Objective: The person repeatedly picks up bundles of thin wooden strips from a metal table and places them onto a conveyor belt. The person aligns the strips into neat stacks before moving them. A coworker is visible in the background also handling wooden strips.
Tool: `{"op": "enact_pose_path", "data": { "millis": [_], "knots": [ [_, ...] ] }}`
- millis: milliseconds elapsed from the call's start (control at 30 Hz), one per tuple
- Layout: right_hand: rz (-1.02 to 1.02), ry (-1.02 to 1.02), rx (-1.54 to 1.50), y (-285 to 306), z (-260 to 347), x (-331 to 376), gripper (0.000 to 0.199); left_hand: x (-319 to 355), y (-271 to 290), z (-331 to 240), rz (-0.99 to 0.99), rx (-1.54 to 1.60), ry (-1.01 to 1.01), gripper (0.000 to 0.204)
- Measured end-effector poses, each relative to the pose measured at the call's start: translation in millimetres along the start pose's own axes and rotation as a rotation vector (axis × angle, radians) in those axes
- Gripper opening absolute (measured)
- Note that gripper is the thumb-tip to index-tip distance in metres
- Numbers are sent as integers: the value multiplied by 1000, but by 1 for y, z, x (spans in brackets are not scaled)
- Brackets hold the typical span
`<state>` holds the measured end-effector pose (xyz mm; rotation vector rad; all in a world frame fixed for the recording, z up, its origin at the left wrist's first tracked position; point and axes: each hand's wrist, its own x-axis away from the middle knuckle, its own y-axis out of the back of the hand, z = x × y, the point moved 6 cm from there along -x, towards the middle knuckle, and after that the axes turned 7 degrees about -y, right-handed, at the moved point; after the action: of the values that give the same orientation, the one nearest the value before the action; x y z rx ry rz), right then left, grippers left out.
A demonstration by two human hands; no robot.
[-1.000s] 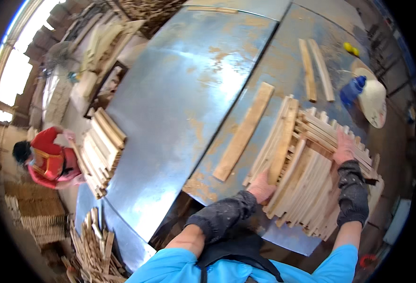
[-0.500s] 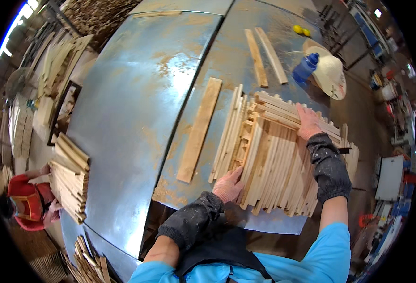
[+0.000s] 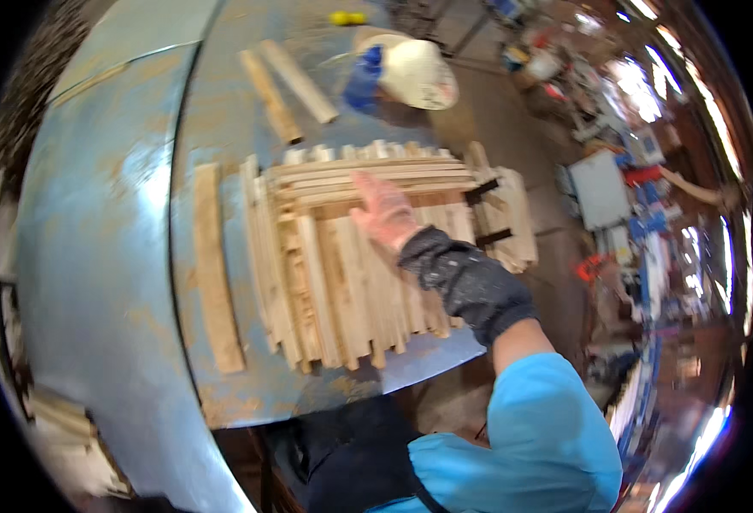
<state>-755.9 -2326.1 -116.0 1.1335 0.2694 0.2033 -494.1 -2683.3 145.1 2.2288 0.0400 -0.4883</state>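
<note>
Metal tabletop (image 3: 94, 256) fills frame left; left hand gone from view, grip unseen, only the right hand (image 3: 384, 213), seemingly unclenched, touches the mid-frame wooden strips (image 3: 355, 286).

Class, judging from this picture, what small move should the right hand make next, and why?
Perhaps the right hand should gently square up the stacked wood strips: it lies over them, and they end unevenly toward the person.

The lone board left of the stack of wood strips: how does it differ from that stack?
The lone board is one narrow piece, while the stack is much broader, made of many strips. The board lies untouched, whereas the right hand lies on the stack. Both are wood, on the same table.
</note>
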Motion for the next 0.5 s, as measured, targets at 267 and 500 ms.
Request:
{"op": "enact_pose_path", "data": {
  "millis": [267, 500],
  "knots": [
    [65, -41, -417, 27, 43, 49, 63, 159, -44, 108, -67, 453, 988, 66],
    [305, -44, -597, -26, 96, 54, 58, 301, -135, 121, 188, 211, 967, 73]
  ]
}}
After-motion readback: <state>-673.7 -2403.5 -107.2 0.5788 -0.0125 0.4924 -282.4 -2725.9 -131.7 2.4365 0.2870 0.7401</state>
